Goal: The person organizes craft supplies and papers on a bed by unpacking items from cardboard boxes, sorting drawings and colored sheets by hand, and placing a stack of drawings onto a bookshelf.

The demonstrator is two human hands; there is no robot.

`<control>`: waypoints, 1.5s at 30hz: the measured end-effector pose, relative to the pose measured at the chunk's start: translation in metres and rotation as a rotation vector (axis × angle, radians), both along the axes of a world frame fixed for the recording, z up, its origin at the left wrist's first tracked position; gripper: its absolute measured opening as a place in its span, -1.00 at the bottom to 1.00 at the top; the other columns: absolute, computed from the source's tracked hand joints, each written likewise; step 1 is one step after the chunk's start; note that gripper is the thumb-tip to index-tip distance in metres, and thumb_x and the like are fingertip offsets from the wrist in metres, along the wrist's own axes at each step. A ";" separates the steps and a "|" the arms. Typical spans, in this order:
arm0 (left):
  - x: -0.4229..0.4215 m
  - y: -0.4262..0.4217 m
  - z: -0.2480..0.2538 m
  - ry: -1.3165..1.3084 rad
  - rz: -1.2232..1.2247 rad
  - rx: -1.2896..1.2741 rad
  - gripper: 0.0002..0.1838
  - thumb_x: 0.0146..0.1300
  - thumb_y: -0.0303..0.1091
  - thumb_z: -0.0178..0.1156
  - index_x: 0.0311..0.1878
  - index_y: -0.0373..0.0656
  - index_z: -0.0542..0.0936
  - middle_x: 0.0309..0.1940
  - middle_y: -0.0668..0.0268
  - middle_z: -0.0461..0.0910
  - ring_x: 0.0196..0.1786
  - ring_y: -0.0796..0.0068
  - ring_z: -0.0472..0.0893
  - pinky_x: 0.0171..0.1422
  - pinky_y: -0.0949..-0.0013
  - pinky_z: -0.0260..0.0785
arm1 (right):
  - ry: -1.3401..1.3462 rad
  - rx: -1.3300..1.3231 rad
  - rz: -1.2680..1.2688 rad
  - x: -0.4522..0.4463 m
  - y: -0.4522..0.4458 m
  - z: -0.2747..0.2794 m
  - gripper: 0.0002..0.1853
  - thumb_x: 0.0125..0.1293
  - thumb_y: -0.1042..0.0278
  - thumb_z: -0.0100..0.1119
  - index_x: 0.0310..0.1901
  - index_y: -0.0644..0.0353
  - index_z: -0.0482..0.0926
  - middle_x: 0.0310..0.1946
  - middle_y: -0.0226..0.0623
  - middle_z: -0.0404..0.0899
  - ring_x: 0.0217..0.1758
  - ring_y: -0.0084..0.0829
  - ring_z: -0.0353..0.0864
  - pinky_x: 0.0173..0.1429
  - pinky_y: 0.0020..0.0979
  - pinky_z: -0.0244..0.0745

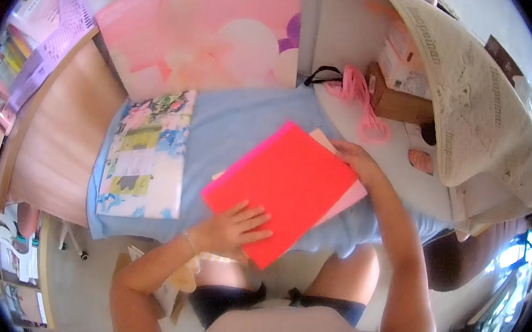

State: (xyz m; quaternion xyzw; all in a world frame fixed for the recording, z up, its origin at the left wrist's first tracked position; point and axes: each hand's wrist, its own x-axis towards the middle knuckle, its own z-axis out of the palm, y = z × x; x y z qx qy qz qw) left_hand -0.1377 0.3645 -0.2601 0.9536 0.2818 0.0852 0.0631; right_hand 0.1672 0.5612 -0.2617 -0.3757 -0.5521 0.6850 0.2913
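Observation:
A stack of coloured paper sheets (289, 190) lies slanted in front of me, its bright red sheet uppermost. Magenta shows along its upper left edge, and pale pink sheets (345, 202) stick out on the right. My left hand (240, 230) grips the stack near its lower left side, fingers spread over the red sheet and the thumb hidden. At the upper right edge, my right hand (354, 160) is closed around the sheets, its fingertips partly out of sight. The stack's lowest corner hangs past the table's front edge, above my lap.
Blue cloth (232, 122) covers the table. A flower-patterned packet (146, 155) lies on the left. A pink board (208, 34) stands behind. Pink ribbon (356, 92), a brown box (395, 101) and a patterned cloth (469, 89) are on the right.

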 end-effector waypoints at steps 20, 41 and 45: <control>-0.024 -0.017 0.032 -0.311 0.086 0.376 -0.61 0.13 -0.41 -0.02 0.07 -0.07 0.46 0.16 0.06 0.33 0.15 0.08 0.40 0.18 0.07 0.30 | 0.198 -0.129 0.118 -0.052 0.014 0.015 -0.56 0.25 0.36 -0.02 0.13 0.38 0.30 -0.04 -0.15 0.49 -0.05 -0.37 0.54 0.03 -0.39 0.44; -0.186 -0.062 0.046 -0.116 1.025 0.041 -0.25 -0.18 -0.62 0.05 0.24 -0.07 0.27 0.27 0.13 0.18 0.37 0.06 0.04 0.41 0.11 -0.13 | 0.156 -0.150 0.208 -0.081 -0.045 0.014 -0.64 0.29 0.19 -0.02 0.03 0.23 0.40 -0.36 -0.29 0.55 -0.64 -0.65 0.40 -0.62 -0.63 0.36; -0.134 -0.043 0.047 -0.101 0.762 0.049 -0.38 -0.16 -0.40 0.20 0.12 -0.07 0.40 0.22 0.21 0.26 0.35 0.15 0.09 0.39 0.05 -0.13 | 0.089 -0.106 0.241 -0.085 -0.052 0.016 -0.65 0.29 0.22 -0.04 0.03 0.23 0.39 -0.35 -0.31 0.55 -0.60 -0.66 0.40 -0.55 -0.64 0.36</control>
